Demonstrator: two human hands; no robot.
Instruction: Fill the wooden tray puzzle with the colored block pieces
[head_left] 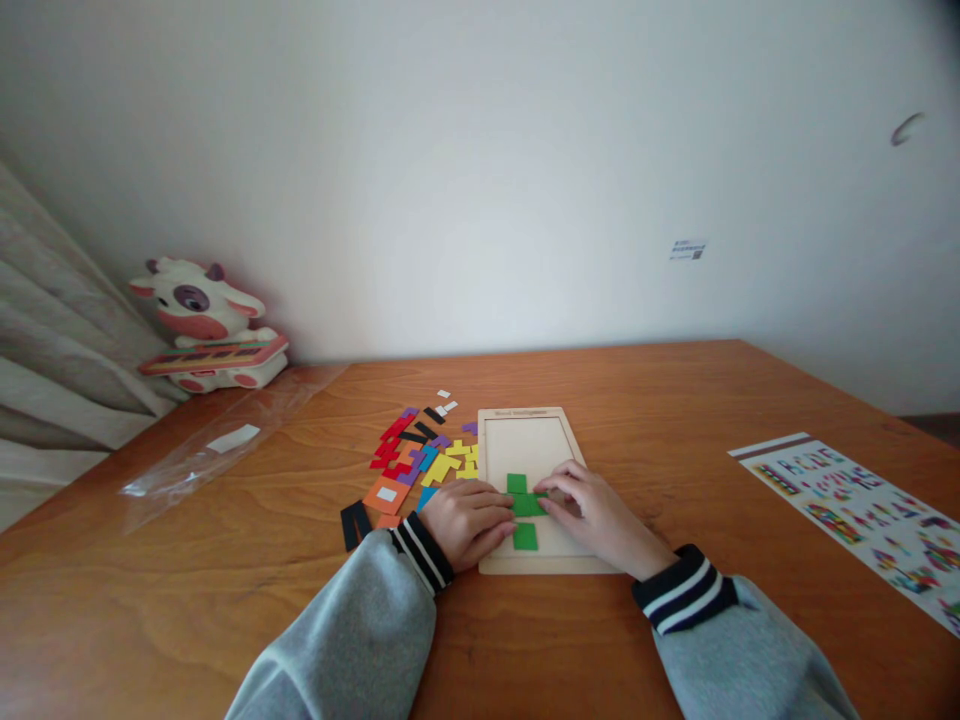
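Green wooden puzzle pieces lie on a pale wooden tray [521, 564] in the middle of the table. One green puzzle piece [526, 504] runs between my hands, with a square green part [516, 483] above it and another green square [525, 537] just below; whether these are joined is hard to see. My left hand [466, 520] rests over the tray's left edge, fingers curled, fingertips at the left end of the middle green piece. My right hand [592, 505] pinches that piece's right end between thumb and fingers. Fingertips partly cover both ends.
Loose coloured pieces, among them a yellow piece [441, 468], an orange piece [384, 494] and a black piece [355, 526], lie left of the tray. A clear plastic bag [202, 445] and a cow toy keyboard [210, 335] stand farther left. A printed pattern sheet [862, 515] lies right.
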